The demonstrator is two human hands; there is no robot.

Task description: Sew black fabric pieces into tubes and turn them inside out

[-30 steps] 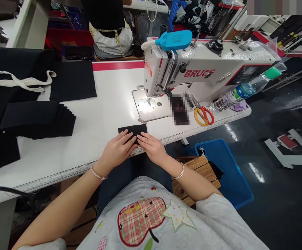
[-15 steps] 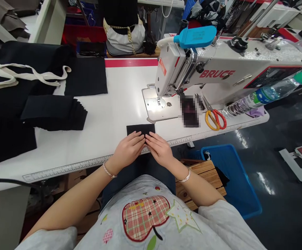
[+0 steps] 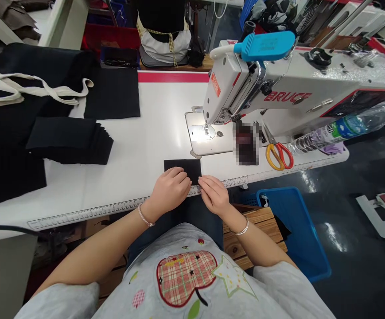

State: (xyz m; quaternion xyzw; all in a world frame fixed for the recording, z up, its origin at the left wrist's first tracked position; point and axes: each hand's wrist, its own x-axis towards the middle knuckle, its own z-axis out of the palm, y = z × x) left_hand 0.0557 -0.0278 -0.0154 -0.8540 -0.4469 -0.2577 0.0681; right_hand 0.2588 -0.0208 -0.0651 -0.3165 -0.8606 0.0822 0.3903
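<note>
A small black fabric piece (image 3: 192, 167) lies at the table's front edge, below the sewing machine's metal plate. My left hand (image 3: 171, 188) rests over its lower left part, fingers curled and closed on the cloth. My right hand (image 3: 214, 193) is at its lower right corner, thumb and fingertips pinched together there. The fingers hide the lower edge of the piece. Both hands are a little apart, in front of the white sewing machine (image 3: 223, 84).
Stacked black pieces (image 3: 69, 139) and larger black cloth (image 3: 112, 93) lie at left with a cream strap (image 3: 56, 93). Scissors (image 3: 279, 155), a blurred dark item (image 3: 247, 144) and a plastic bottle (image 3: 341, 128) are at right. A blue basket (image 3: 298, 221) stands below. A person sits opposite.
My right hand has moved right, away from my left, to the fabric's corner. My left fingers have curled in. The view has shifted slightly.
</note>
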